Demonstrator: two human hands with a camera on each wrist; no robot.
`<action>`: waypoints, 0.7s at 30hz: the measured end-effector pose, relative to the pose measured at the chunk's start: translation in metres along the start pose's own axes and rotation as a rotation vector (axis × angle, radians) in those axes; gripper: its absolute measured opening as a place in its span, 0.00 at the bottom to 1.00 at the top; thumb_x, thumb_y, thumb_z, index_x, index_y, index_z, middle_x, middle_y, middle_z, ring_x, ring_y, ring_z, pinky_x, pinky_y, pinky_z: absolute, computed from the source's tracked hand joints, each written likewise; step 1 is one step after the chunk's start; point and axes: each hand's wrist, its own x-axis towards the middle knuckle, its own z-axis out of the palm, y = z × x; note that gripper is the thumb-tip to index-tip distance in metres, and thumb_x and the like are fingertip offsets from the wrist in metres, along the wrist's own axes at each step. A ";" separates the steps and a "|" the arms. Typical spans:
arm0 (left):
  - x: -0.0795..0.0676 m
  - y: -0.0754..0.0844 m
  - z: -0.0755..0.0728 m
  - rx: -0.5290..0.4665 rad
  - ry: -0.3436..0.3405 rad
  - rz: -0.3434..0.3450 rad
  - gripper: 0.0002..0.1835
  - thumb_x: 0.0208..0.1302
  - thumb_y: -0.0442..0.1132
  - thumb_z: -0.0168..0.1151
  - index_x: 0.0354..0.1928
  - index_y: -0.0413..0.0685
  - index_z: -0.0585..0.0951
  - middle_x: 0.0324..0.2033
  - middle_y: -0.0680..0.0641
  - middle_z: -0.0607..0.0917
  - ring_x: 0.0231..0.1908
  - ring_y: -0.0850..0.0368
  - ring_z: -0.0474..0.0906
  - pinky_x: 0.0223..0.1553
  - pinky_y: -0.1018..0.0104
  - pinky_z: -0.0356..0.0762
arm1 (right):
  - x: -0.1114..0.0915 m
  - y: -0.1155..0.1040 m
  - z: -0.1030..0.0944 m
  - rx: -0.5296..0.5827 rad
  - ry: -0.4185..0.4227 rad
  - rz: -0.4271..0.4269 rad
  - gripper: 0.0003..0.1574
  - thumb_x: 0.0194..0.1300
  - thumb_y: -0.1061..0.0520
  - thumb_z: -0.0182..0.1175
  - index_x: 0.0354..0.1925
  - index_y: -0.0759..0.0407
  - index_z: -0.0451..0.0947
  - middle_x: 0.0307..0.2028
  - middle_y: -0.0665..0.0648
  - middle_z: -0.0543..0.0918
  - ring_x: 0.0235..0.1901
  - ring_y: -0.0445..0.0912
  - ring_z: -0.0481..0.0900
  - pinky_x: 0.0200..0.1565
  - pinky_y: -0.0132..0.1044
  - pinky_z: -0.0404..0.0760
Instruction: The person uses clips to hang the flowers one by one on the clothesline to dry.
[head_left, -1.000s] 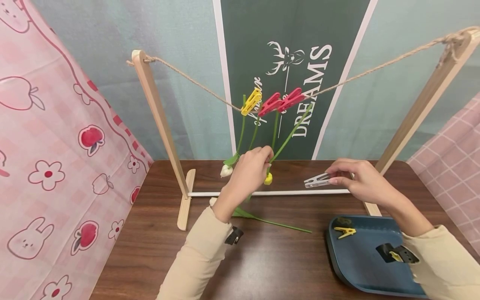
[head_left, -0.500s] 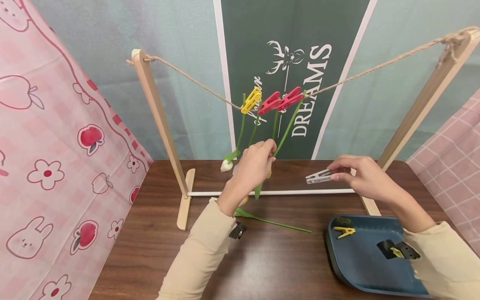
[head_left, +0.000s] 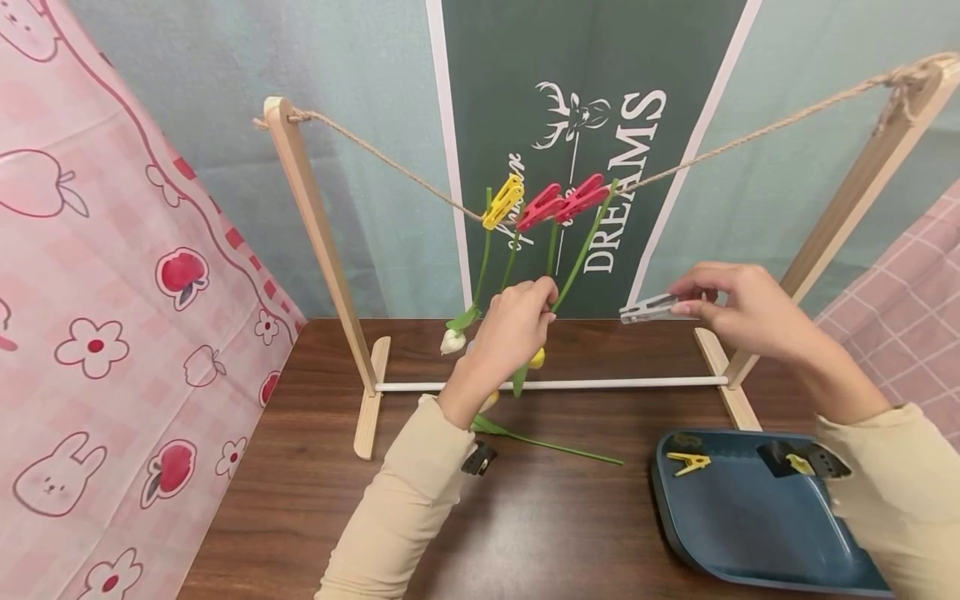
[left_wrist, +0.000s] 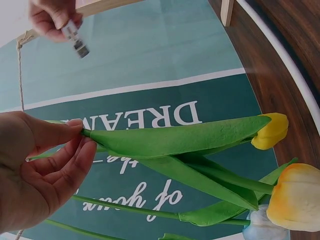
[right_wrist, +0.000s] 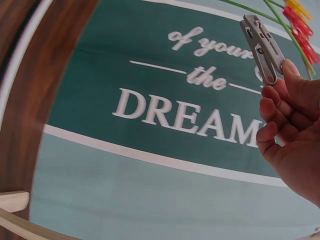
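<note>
My left hand [head_left: 513, 329] pinches the green stem of a yellow tulip [left_wrist: 271, 131], which hangs head-down. Its stem's top [head_left: 611, 190] stands beside the sagging rope [head_left: 765, 129], right of the clothespins. In my right hand [head_left: 738, 304] a grey clothespin [head_left: 647, 309] is held between thumb and fingers, apart from the rope. A yellow clothespin [head_left: 504, 202] and two red clothespins [head_left: 540, 207] sit on the rope with stems hanging below. Among the hanging flowers are a white tulip [head_left: 453, 342], an orange-tinged tulip [left_wrist: 295, 197] and a pale blue tulip [left_wrist: 265, 225], partly cropped.
Wooden posts [head_left: 318, 242] hold up the rope, with a white rod [head_left: 622, 384] joining their feet. A blue tray [head_left: 750, 525] at the right contains another yellow clothespin [head_left: 688, 463]. A flower stem [head_left: 570, 450] lies on the brown table [head_left: 540, 533].
My left hand has risen slightly to the right, bringing the tulip's stem top up level with the rope. My right hand has lifted the grey clothespin higher and a little to the right.
</note>
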 end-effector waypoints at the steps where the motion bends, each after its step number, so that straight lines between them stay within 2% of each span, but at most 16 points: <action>1: 0.000 0.000 0.000 0.001 0.001 0.001 0.05 0.60 0.30 0.60 0.39 0.40 0.77 0.27 0.47 0.79 0.30 0.56 0.77 0.34 0.65 0.75 | 0.004 0.000 -0.003 -0.009 0.007 0.001 0.12 0.47 0.72 0.67 0.32 0.60 0.81 0.25 0.48 0.77 0.24 0.33 0.66 0.25 0.26 0.63; 11: 0.002 -0.001 0.000 0.000 0.006 0.010 0.05 0.61 0.30 0.59 0.39 0.39 0.77 0.27 0.47 0.78 0.30 0.55 0.77 0.34 0.63 0.74 | 0.045 -0.011 -0.036 -0.108 0.061 0.007 0.08 0.49 0.72 0.66 0.28 0.62 0.81 0.20 0.46 0.74 0.24 0.33 0.63 0.25 0.28 0.59; 21: 0.002 -0.001 0.001 0.003 0.009 0.010 0.05 0.61 0.30 0.60 0.39 0.39 0.77 0.27 0.47 0.79 0.30 0.55 0.77 0.34 0.63 0.74 | 0.069 -0.019 -0.056 -0.134 0.106 0.038 0.04 0.52 0.69 0.66 0.30 0.66 0.82 0.20 0.32 0.70 0.22 0.31 0.62 0.26 0.26 0.59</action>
